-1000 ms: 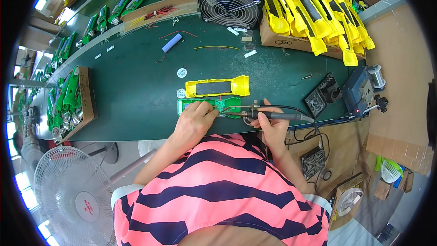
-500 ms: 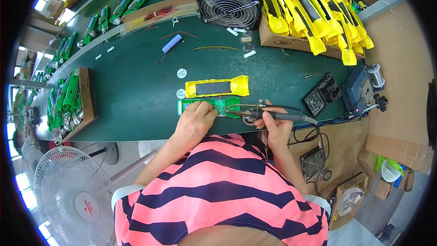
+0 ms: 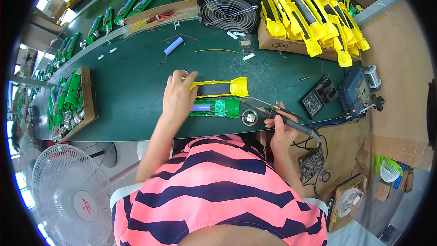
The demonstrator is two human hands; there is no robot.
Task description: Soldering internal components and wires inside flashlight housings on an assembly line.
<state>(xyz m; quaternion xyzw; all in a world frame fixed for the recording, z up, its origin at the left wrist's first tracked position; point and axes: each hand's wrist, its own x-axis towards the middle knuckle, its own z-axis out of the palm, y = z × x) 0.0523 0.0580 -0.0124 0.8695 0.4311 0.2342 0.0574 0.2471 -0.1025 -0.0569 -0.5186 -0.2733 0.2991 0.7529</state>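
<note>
Upper right, the tabletop is crowded by yellow shells; a soldering iron is gripped by the right hand; the left hand's grip is unclear.

fan hub: red emblem and lettering | cardboard box: dark oval mark

Mid-frame, 1 casing shell lies just above a 2nd shell, in which a battery cell sits left of a circuit board. A lamp reflector lies just right of them. At upper right, a carton holds heaped shells, with a framed fan to its left. At right, an iron stand sits left of a solder station.
</note>
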